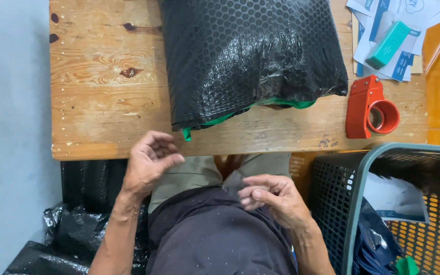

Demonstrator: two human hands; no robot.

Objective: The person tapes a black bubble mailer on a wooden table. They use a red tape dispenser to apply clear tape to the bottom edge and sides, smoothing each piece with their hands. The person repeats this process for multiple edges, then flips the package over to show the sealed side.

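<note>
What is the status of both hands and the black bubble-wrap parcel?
Left hand open, empty, at table edge. Right hand pinching small grey piece. Black bubble-wrap parcel untouched on wooden table. Red tape dispenser beside it.

A parcel-packing station is suggested: a rough wooden worktop (103, 102) is loaded with a black bubble-wrapped parcel (250, 56), a red tape dispenser (370, 108), shipping papers (398, 25), beside a basket (352, 203).

Black bubble-wrap parcel (253, 53): glossy plastic film, dimpled honeycomb texture. Worn pine tabletop (105, 86): matt bare wood, knotty, scuffed. Red tape dispenser (368, 108): smooth semi-gloss plastic. Grey-green perforated basket (355, 203): matt plastic (rim smoother). Dark shorts (215, 239): matt cloth, linty.
</note>
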